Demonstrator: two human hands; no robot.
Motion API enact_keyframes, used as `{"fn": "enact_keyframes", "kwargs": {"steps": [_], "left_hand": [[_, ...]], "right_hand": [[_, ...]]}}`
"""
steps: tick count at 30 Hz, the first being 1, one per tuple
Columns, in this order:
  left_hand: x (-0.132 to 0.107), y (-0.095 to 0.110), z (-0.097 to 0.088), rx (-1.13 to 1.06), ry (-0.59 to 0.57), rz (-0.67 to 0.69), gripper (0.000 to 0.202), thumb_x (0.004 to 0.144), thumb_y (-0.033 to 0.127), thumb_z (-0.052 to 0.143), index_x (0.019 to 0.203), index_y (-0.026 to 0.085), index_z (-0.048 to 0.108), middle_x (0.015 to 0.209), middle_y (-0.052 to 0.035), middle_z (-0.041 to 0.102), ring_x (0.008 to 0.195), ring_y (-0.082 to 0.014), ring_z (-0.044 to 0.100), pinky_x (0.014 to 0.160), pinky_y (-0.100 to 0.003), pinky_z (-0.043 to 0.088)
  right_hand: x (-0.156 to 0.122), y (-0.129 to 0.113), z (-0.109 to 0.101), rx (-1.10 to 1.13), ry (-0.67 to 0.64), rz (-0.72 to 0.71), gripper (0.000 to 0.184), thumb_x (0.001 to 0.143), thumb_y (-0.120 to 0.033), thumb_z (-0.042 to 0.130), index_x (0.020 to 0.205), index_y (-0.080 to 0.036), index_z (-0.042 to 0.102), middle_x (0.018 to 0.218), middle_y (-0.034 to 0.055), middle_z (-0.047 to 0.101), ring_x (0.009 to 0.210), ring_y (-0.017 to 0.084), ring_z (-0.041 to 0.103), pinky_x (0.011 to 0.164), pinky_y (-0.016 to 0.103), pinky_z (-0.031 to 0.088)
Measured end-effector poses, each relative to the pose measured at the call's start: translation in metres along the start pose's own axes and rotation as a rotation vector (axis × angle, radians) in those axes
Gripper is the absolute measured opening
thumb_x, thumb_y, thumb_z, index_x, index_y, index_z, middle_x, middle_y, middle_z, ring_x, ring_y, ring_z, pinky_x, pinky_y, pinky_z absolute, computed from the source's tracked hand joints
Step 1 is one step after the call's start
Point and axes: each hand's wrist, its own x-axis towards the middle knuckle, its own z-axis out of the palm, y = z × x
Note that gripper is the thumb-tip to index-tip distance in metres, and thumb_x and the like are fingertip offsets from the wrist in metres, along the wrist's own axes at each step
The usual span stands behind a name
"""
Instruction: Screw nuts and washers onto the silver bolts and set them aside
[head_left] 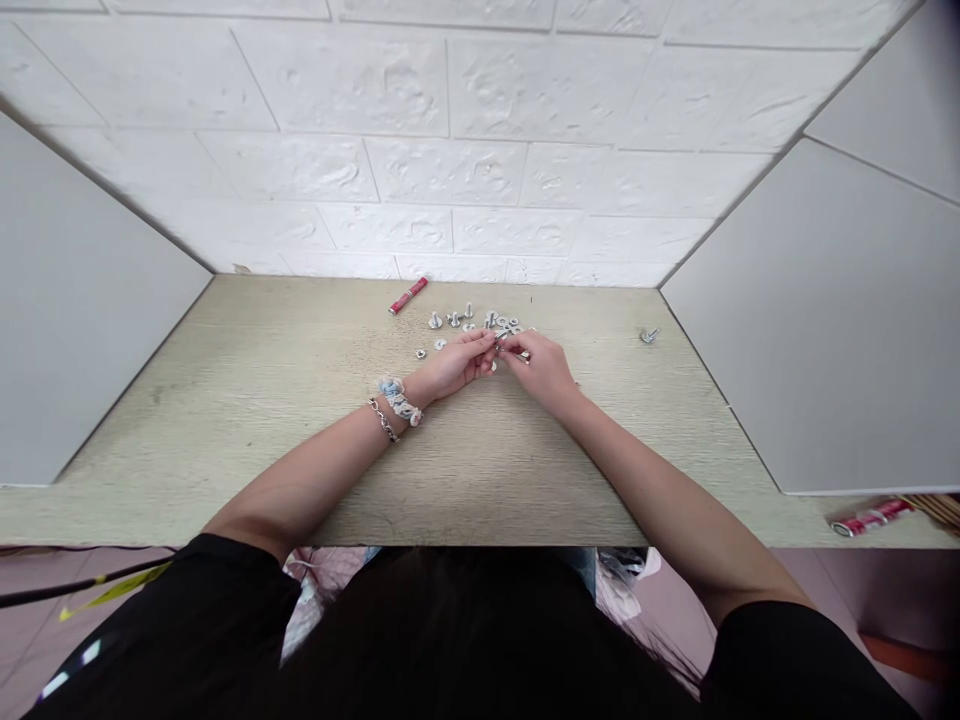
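Over the middle of the wooden tabletop (pixel 480 450), my left hand (pixel 456 367) and my right hand (pixel 545 372) meet, fingertips almost touching. A small metal bolt (pixel 499 341) is pinched by the left thumb and fingers. The right fingers close at its other side; whatever they grip is too small and covered to name. Just behind the hands lie loose washers (pixel 503 322), a nut (pixel 514 322) and a bolt (pixel 490 320), partly hidden. Left of these, several bolts stand on their heads, one bolt (pixel 435 320) outermost. A nut (pixel 421 354) and a washer (pixel 440 344) lie near my left wrist.
A red tube-shaped stick (pixel 409 295) lies near the white brick wall (pixel 450 180). Off to the right rests a bolt with fitted parts (pixel 649 335). Grey panels (pixel 840 330) border both sides. Another red packet (pixel 871 518) sits at the right front edge.
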Motion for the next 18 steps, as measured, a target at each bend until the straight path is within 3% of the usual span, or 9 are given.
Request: {"fn": "enact_keyframes", "kwargs": {"steps": [4,7,13,18], "left_hand": [[0.001,-0.001,-0.002,-0.032,0.008,0.014,0.016,0.081,0.026,0.067,0.081,0.011,0.059,0.066,0.0022,0.051,0.056,-0.0055,0.047,0.062,-0.02,0.043],[0.002,-0.003,-0.003,-0.007,0.005,0.026,0.017,0.078,0.025,0.07,0.085,0.011,0.062,0.07,0.0014,0.054,0.061,-0.0053,0.049,0.068,-0.021,0.044],[0.001,-0.004,-0.004,0.09,-0.059,-0.015,0.025,0.073,0.03,0.074,0.09,0.013,0.066,0.075,0.0006,0.057,0.065,-0.0058,0.051,0.069,-0.021,0.042],[0.002,-0.005,-0.001,0.184,-0.052,0.012,0.024,0.073,0.031,0.072,0.086,0.013,0.065,0.077,0.0006,0.056,0.068,-0.0062,0.049,0.073,-0.022,0.04]], "right_hand": [[-0.003,-0.005,-0.002,0.102,0.192,0.032,0.014,0.082,-0.026,0.057,0.083,-0.019,0.069,0.084,0.0031,0.069,0.077,0.017,0.061,0.074,0.031,0.048],[-0.005,-0.006,-0.002,0.137,0.253,0.035,0.019,0.083,-0.029,0.056,0.089,-0.02,0.072,0.088,0.0033,0.071,0.081,0.017,0.063,0.077,0.032,0.05],[-0.004,0.001,-0.001,0.24,0.14,0.049,0.024,0.084,-0.03,0.056,0.099,-0.021,0.073,0.088,0.003,0.071,0.082,0.017,0.065,0.079,0.032,0.052],[-0.002,0.006,-0.002,0.091,0.101,-0.036,0.023,0.085,-0.029,0.055,0.1,-0.025,0.073,0.093,0.0021,0.071,0.087,0.018,0.064,0.084,0.034,0.051]]}}
